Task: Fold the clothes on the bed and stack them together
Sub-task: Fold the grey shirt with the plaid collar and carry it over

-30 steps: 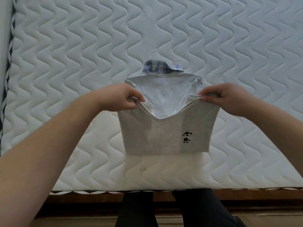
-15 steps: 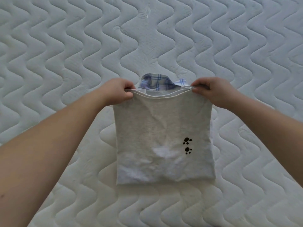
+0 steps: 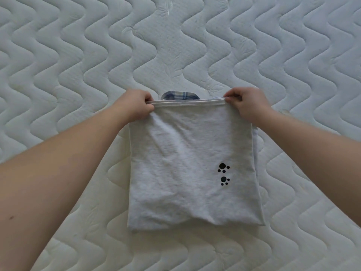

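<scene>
A light grey garment (image 3: 187, 163) with two black paw prints lies folded into a rectangle on the white quilted mattress (image 3: 78, 75). My left hand (image 3: 136, 106) pinches its far left corner and my right hand (image 3: 246, 104) pinches its far right corner, both at the far hem. A blue plaid collar (image 3: 180, 95) peeks out just beyond that hem, between my hands. The rest of the plaid piece is hidden under the grey fabric.
The mattress with its wavy stitching fills the whole view around the garment. No bed edge shows.
My hands carried the grey fabric's upper edge away from me and laid it flat over the white inner layer, almost covering the plaid collar. The view moved closer; the bed edge dropped out of sight.
</scene>
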